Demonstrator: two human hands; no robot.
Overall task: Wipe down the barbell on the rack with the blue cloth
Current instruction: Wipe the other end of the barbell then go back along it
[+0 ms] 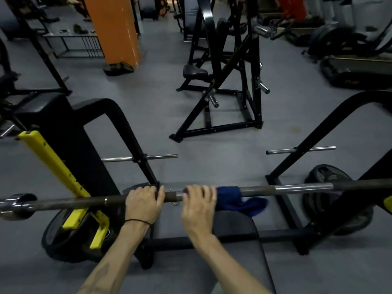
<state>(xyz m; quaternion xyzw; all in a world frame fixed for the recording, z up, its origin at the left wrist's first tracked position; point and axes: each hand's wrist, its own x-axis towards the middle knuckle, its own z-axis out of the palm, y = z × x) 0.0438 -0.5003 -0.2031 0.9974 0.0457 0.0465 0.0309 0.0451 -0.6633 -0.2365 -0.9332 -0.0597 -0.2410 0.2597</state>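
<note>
My right fingers [201,193] curl round blue cloth [237,200] on barbell [297,187]; left hand [144,201] grips bare bar. Risk: loose cloth tail, seemingly unheld, slips off.

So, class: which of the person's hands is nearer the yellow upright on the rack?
Left. The left hand grips the barbell just right of the yellow upright; the right hand, holding the blue cloth, is farther along.
</note>
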